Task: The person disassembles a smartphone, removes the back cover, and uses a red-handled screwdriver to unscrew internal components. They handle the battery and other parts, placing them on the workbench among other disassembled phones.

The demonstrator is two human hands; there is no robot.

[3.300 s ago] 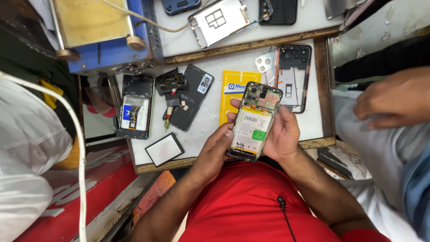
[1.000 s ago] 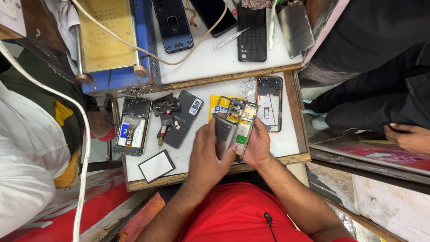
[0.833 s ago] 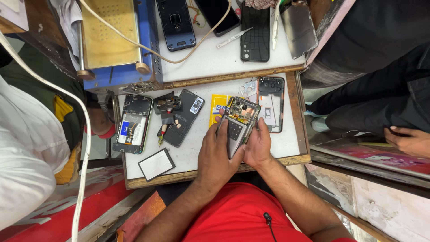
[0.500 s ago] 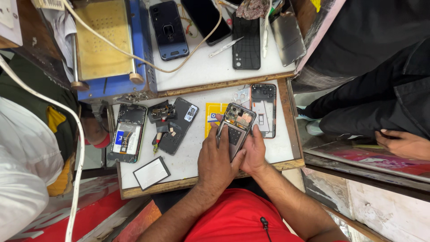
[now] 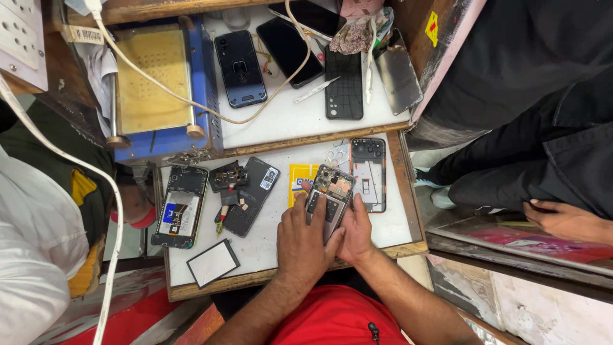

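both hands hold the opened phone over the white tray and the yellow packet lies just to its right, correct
Not quite. In the head view, both hands, left hand and right hand, hold the opened phone over the white tray, but the yellow packet lies just to its left.

there are two hands at work, the left hand and the right hand, and they hold one opened phone together. on the near tabletop lie three more opened phone bodies: one with a blue part, one dark one, one by the right edge. there is one small glass sheet and one yellow card. on the far shelf lie four dark phones and one blue machine.
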